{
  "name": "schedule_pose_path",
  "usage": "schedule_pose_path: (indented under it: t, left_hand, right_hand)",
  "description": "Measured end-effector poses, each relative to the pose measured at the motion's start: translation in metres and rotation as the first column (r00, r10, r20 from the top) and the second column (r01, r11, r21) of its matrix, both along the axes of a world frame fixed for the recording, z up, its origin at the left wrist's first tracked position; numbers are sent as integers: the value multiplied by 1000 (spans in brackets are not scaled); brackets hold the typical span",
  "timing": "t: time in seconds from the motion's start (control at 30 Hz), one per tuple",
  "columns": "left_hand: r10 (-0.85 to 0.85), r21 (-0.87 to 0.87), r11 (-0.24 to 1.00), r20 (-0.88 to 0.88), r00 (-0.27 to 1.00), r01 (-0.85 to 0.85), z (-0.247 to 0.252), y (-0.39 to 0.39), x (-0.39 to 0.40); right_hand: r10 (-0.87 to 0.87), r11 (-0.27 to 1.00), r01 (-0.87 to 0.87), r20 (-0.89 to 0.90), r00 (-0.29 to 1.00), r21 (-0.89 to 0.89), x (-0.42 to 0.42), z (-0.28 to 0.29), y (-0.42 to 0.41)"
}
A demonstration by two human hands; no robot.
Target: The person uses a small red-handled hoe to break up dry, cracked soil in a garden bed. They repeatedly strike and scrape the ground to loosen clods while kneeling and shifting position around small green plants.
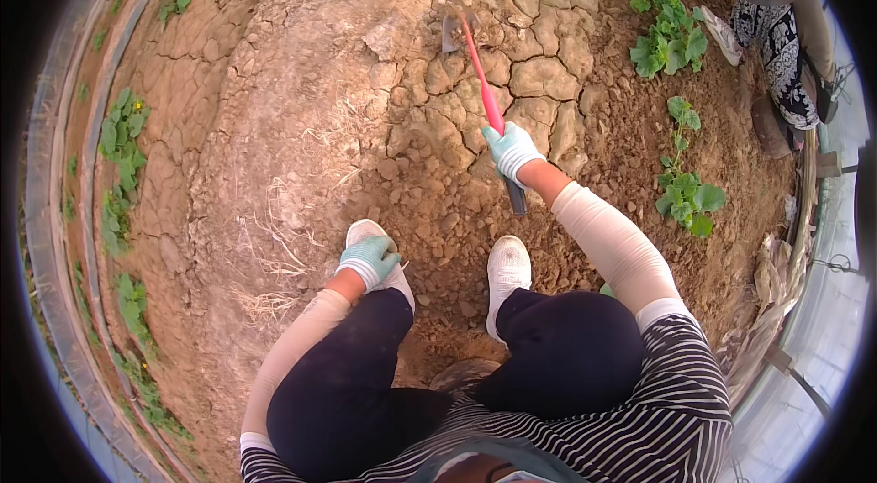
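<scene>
My right hand [510, 147], in a pale green glove with a white striped cuff, grips the red handle of a small hand hoe [484, 82]. The dark butt of the handle sticks out below my fist. At the far end, the metal hoe blade [452, 33] rests against cracked dry soil [545, 79], with loose earth over part of it. My left hand [370, 258], gloved the same way, hangs in front of my left shoe [364, 231] with its fingers bent; I see nothing held in it. Crumbled clods [438, 209] lie between my feet and the cracked crust.
Leafy vine plants [668, 38] grow on the right, with another plant [690, 199] nearer me. Another person [777, 51] crouches at the upper right. More vines [125, 140] and a long pipe [92, 140] run along the left. Plastic sheeting [832, 277] borders the right side.
</scene>
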State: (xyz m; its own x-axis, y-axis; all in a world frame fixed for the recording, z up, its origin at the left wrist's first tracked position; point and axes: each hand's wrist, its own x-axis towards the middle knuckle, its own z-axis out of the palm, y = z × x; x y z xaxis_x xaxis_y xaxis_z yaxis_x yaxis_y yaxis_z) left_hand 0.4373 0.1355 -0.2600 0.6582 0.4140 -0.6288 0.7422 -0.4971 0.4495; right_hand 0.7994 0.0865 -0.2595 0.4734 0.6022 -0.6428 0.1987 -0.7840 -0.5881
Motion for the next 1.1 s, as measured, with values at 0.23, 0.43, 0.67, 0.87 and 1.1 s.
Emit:
schedule_pose_path:
  t: [0.23,0.43,0.67,0.87,1.1]
  left_hand:
    - [-107,57,993,-17,994,108,7,-7,17]
    - [-139,67,988,-21,990,140,0,-9,5]
    - [-150,30,988,8,989,150,-2,-4,16]
    - [-146,8,989,5,989,146,2,-2,4]
    - [-76,5,997,68,995,76,4,-3,-2]
  right_hand:
    - [148,989,-147,44,988,-25,-36,-33,-68]
    - [-155,966,135,73,985,220,18,-4,-18]
    - [25,1000,-24,133,991,-11,15,-39,-15]
    - [168,985,-164,109,980,-47,-75,-37,-89]
    - [173,982,-174,-14,985,-76,-57,-24,-90]
